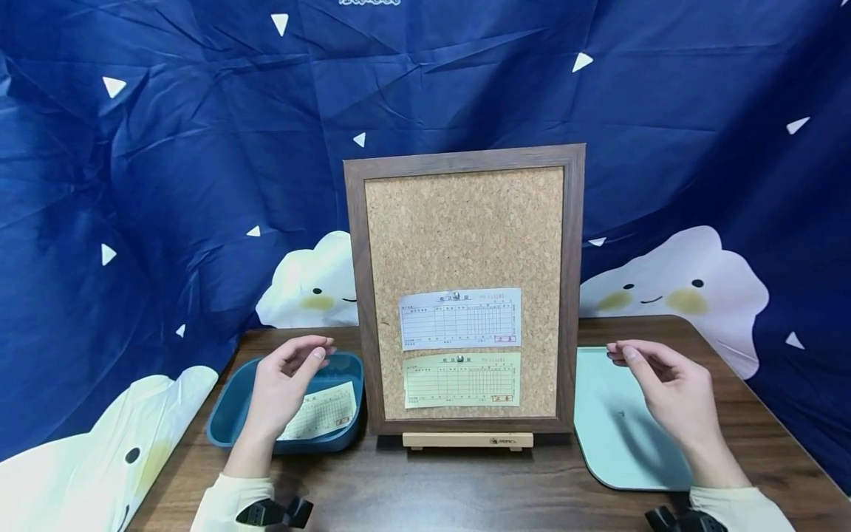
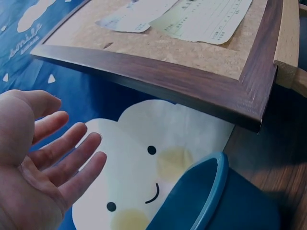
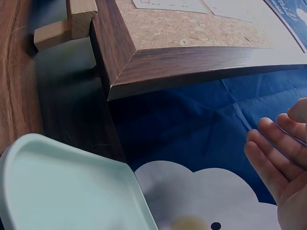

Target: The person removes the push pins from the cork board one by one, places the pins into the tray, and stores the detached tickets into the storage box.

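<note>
Left hand (image 1: pixel 282 388), lower left of frame: fingers loosely bent, thumb apart from them, nothing held. Right hand (image 1: pixel 678 399), lower right: same, fingers relaxed, nothing held; thumb partly cropped in right wrist view. Two pale sleeves (image 1: pixel 233 499), two black wrist units (image 1: pixel 272 511) at bottom edge.

Loose slip (image 1: pixel 329 410) lies in the tub (image 1: pixel 233 399), lower left, below the left fingertips in frame and clear of them. Slip partly covered by that hand; can't tell if it's a single sheet. Tray (image 1: pixel 601 384), lower right, sits below and behind the right hand in frame, fingers off it. One tiny mark or item on it, too small to identify.

Counts: 1 tub, 1 tray, 1 board (image 1: pixel 465 229) mid-frame, upright on 1 wooden stand (image 1: pixel 468 440), all on 1 table (image 1: pixel 372 491). Board carries 2 slips in its lower half: white slip (image 1: pixel 459 321) above, green slip (image 1: pixel 462 383) below. 2 pins (image 1: pixel 456 295), one at each slip's top edge. Neither hand touches the board.

Far: blue cloth (image 1: pixel 465 74) fills upper frame; 3 clouds (image 1: pixel 671 270) printed on it, plus white triangles.
</note>
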Motion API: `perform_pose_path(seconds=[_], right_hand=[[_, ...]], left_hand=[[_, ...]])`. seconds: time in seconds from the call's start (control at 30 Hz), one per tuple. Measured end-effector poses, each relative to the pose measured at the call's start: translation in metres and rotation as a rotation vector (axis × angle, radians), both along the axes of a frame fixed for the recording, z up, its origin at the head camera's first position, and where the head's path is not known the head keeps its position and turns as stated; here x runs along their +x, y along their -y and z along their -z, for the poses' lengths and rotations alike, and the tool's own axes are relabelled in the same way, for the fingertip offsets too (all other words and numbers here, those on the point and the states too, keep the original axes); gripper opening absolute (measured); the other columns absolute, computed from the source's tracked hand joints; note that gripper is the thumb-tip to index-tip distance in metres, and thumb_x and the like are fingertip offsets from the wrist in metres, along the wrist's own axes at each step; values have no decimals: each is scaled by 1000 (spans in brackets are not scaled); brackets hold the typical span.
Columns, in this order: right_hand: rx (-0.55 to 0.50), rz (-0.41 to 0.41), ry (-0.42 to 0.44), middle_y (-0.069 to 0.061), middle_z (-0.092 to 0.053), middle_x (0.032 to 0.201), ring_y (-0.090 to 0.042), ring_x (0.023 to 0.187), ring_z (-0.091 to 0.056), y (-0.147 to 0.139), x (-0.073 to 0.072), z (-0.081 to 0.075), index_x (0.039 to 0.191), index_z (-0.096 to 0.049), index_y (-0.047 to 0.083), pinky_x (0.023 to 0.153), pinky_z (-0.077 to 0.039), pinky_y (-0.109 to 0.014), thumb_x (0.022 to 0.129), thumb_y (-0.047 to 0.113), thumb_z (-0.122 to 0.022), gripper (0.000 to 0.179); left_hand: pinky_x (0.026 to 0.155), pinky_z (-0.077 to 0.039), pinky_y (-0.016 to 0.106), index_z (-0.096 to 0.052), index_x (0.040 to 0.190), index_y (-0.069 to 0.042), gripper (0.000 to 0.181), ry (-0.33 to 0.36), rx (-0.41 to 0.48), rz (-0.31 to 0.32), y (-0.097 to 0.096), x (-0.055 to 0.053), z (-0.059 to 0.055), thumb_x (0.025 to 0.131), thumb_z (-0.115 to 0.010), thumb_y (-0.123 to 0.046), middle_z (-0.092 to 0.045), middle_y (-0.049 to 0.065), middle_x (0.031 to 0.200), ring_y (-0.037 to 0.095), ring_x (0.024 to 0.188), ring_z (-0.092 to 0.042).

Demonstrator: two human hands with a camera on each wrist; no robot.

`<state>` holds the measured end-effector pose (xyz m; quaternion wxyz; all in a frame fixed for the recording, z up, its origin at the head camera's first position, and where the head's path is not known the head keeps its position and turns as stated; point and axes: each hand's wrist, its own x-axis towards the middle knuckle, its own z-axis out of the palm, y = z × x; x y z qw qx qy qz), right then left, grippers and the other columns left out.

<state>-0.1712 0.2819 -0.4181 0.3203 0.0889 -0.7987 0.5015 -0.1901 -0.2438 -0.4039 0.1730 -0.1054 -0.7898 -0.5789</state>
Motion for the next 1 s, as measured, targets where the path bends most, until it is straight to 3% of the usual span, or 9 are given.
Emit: perform_pose_path(seconds=[0.43, 0.7, 0.77, 0.87, 1.0], right_hand=[[-29, -29, -20, 22, -79, 103, 4, 91, -76, 8, -2, -7, 113, -76, -11, 81, -56, -9, 105, -5, -63, 16], [-32, -73, -58, 20, -80, 102, 3, 90, -78, 12, -3, -13, 112, -75, -14, 82, -57, -10, 103, -9, -64, 15], [-32, -70, -52, 20, -81, 101, 3, 89, -78, 14, -3, -14, 112, -75, -14, 82, -57, -10, 103, -9, -64, 15], [-38, -68, -40, 19, -81, 101, 3, 88, -78, 16, -3, -16, 112, -76, -12, 83, -57, -10, 103, -8, -64, 15], [-25, -75, -47, 18, -81, 101, 3, 89, -77, 17, -4, -18, 112, -76, -11, 83, -57, -10, 103, -7, -64, 15]], left_hand=[[91, -61, 21, -74, 126, 1, 22, -36, 33, 38, -10, -3, -3, 107, -67, -10, -78, -16, 114, 11, 108, -77], [94, -60, 20, -74, 128, 0, 24, -38, 29, 65, -16, -4, -8, 107, -67, -10, -76, 19, 127, 11, 110, -77], [94, -60, 20, -73, 128, 1, 24, -38, 34, 70, -17, -4, -10, 107, -68, -10, -75, 23, 129, 9, 109, -76], [94, -60, 19, -74, 128, 1, 24, -40, 37, 71, -20, -4, -12, 106, -68, -9, -75, 20, 128, 9, 109, -76], [94, -59, 19, -74, 127, 1, 24, -48, 39, 73, -23, -4, -15, 106, -69, -7, -77, 9, 126, 13, 111, -76]])
